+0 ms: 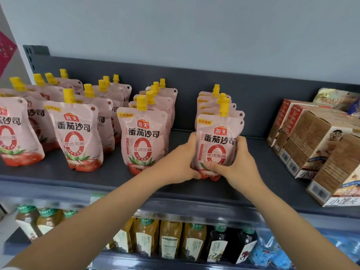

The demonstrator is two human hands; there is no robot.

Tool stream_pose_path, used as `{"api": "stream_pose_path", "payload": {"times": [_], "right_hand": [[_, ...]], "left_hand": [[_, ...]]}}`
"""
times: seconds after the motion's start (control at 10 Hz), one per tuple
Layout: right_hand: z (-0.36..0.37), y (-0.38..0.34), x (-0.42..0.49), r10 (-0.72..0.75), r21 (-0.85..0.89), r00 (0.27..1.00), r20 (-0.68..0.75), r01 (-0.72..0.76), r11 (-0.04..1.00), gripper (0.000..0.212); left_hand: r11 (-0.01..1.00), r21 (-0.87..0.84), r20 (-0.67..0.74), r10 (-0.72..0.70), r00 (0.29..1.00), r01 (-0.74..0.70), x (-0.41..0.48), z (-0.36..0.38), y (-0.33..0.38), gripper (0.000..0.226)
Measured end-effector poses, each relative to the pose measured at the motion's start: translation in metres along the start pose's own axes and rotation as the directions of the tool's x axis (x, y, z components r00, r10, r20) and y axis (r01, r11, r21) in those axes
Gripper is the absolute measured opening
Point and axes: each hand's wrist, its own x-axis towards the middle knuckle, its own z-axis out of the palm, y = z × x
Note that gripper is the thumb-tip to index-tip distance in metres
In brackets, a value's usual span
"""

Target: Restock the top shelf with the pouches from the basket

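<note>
Plainly, with the fingers [191, 142] of left hand [178, 162] and right hand [238, 164] curled round the pink yellow-capped soft plastic pouch [216, 139] standing between them on the dark grey top shelf [263, 172], an uneven release may topple it against the pouch row [214, 102] behind the fingers.

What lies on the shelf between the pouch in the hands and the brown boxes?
Head view: beyond the right hand gripping the pouch, only bare top shelf up to the brown boxes.
</note>
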Motion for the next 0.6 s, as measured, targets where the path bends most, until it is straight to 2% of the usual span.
{"api": "stream_pose_path", "payload": {"times": [0.3,0.4,0.5,0.6], "right_hand": [[0.007,0.005,0.005,-0.035,0.000,0.999,-0.020,0.035,0.999,0.079],[0.007,0.007,0.001,-0.039,-0.016,0.999,-0.018,0.038,0.999,0.084],[0.003,0.007,-0.011,-0.057,-0.050,0.998,-0.036,0.056,0.997,0.100],[-0.008,-0.001,-0.027,-0.073,-0.117,0.987,-0.144,0.057,0.991,0.108]], "left_hand": [[0.999,-0.016,-0.033,-0.034,0.999,0.034,0.005,0.006,0.002,0.109],[0.998,-0.014,-0.086,-0.059,0.995,0.058,-0.001,0.008,0.007,0.106],[0.997,-0.035,-0.161,-0.072,0.984,0.067,-0.015,0.011,0.015,0.104],[0.994,0.022,-0.296,-0.096,0.950,0.107,-0.037,0.009,0.027,0.104]]}}
